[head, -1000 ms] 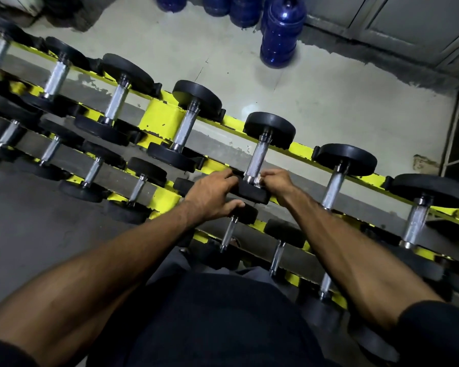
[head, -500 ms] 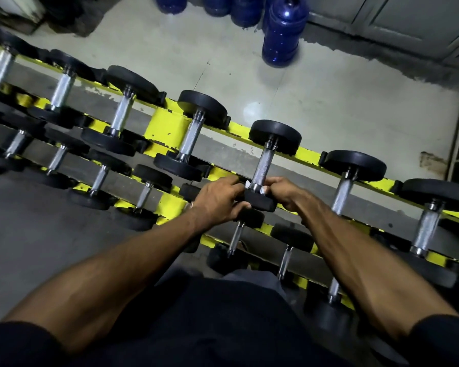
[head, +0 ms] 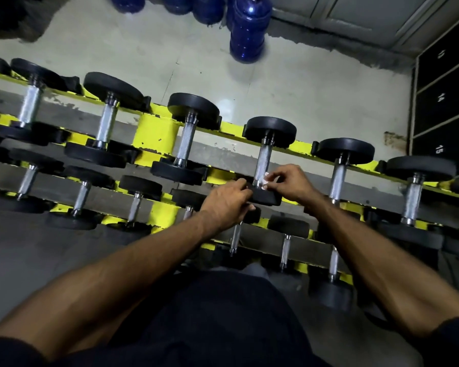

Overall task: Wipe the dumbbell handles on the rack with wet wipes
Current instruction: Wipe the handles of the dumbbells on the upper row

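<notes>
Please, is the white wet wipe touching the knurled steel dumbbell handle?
Touching: head view shows the white wet wipe pressed against the knurled steel dumbbell handle, no gap.

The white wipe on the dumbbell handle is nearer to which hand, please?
Right. The right hand pinches the wipe against the handle; the left hand grips the black weight head just left of it.

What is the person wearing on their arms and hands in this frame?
No gloves on the left hand or right hand, and no rings, watch or bands that I can see. Bare from there up to a dark left sleeve and a dark right sleeve, which show only at the bottom corners.
</notes>
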Demonstrator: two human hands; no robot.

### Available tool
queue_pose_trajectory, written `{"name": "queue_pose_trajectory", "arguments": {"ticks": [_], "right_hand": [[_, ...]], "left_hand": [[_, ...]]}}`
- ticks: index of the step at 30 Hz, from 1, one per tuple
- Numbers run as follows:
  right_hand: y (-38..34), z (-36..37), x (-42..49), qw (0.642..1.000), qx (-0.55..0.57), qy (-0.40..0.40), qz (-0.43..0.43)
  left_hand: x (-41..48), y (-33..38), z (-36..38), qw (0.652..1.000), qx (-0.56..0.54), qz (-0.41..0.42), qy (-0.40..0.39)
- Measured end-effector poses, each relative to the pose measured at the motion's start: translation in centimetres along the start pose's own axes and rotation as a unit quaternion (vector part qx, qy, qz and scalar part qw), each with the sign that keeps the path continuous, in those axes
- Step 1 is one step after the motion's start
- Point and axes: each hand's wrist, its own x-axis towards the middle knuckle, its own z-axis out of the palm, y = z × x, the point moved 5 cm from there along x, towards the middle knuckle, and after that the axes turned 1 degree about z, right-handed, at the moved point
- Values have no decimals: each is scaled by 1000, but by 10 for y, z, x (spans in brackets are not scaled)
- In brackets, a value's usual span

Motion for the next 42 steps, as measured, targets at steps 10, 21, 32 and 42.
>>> {"name": "queue_pose_trajectory", "arguments": {"ticks": [10, 21, 32, 42], "right_hand": [[-33, 10, 6, 952, -215, -42, -214], [-75, 23, 32, 875, -410, -209, -150], [-38, 1, 21, 957, -199, -50, -203], [12, -2, 27, 985, 148, 64, 65]], "left_hand": [[1, 2, 1, 1000, 16, -8, 25], [-4, 3, 1, 999, 18, -4, 26], [5, 5, -5, 999, 25, -20, 43], [12, 2, -6, 998, 29, -27, 42]]}}
